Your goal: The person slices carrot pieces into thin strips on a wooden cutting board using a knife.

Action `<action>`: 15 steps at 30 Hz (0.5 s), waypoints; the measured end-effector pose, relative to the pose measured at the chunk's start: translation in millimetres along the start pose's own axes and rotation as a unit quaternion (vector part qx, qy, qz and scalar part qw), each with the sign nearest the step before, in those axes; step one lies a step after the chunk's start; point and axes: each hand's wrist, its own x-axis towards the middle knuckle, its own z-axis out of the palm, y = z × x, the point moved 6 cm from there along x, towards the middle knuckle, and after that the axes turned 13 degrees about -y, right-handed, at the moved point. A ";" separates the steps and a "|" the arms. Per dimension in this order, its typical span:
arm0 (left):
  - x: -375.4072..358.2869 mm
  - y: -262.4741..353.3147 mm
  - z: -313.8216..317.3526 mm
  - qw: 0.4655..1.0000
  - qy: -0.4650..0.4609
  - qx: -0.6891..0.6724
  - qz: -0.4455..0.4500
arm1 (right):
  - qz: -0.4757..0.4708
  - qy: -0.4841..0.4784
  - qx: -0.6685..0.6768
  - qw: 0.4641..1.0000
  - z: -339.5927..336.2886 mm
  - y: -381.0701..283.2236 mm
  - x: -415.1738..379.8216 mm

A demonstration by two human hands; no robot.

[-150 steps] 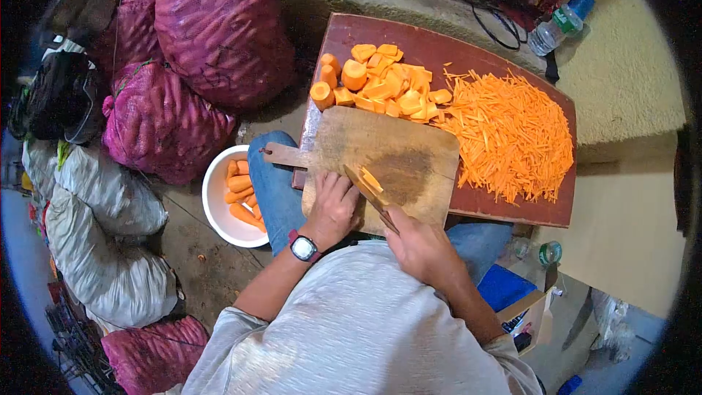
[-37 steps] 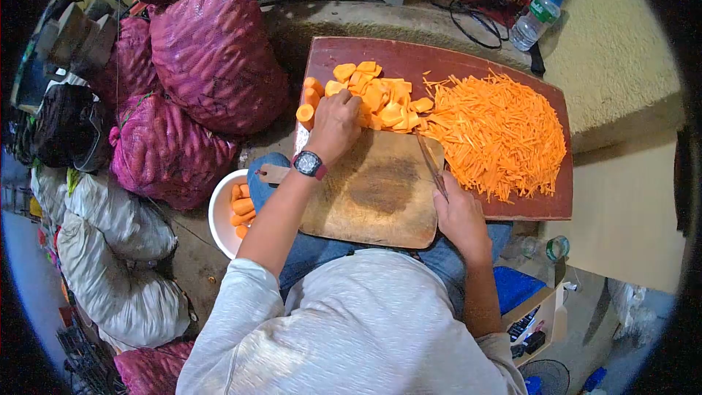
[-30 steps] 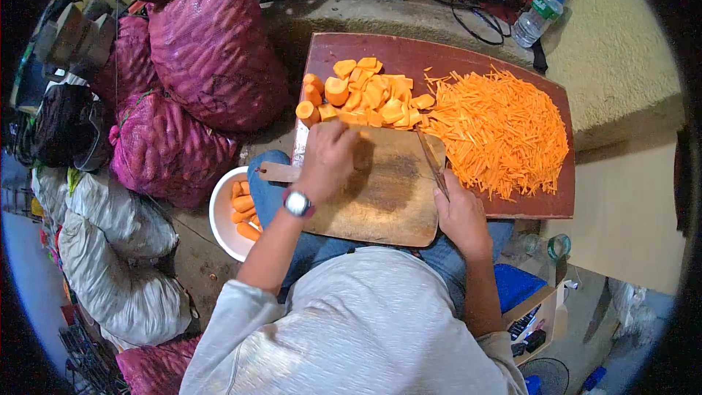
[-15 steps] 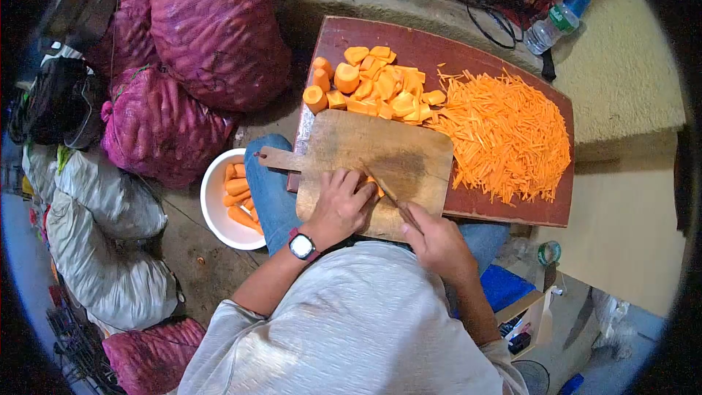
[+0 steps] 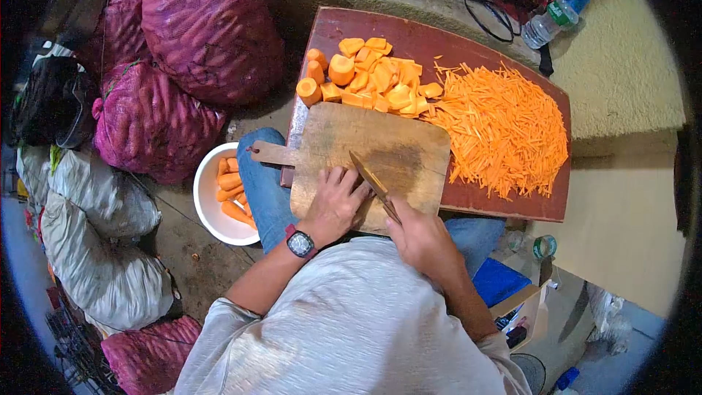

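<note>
My left hand (image 5: 335, 205) presses on a wooden cutting board (image 5: 329, 130), fingers curled over a carrot piece that they mostly hide. In my right hand (image 5: 426, 241) is a knife (image 5: 374, 183), its blade slanting up and left beside the left fingertips. The board rests partly on my lap and partly on a dark red board (image 5: 431, 36). Behind it are chunks and slabs of carrot (image 5: 380, 77). To their right lies a large heap of carrot shreds (image 5: 504, 132).
A white bowl (image 5: 199, 190) with carrots (image 5: 230, 183) stands on the floor at left. Pink mesh sacks (image 5: 212, 22) and white sacks (image 5: 102, 263) line the left side. A plastic bottle (image 5: 545, 28) and a black cable (image 5: 486, 11) lie on the ledge at back right.
The knife has turned and moved slightly left, and its blade shows more of its side. Orange visible under the blade earlier is now hidden. My left hand stays in place on the board.
</note>
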 end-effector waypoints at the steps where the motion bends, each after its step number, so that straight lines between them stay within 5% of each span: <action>1: -0.3 -0.5 -1.8 1.000 0.001 -0.008 -0.003 | -0.002 0.000 0.000 1.000 -0.7 -1.3 -1.3; 15: -2.3 -1.9 -6.2 1.000 0.015 -0.013 0.020 | -0.009 0.013 -0.012 1.000 -3.6 -8.4 -15.2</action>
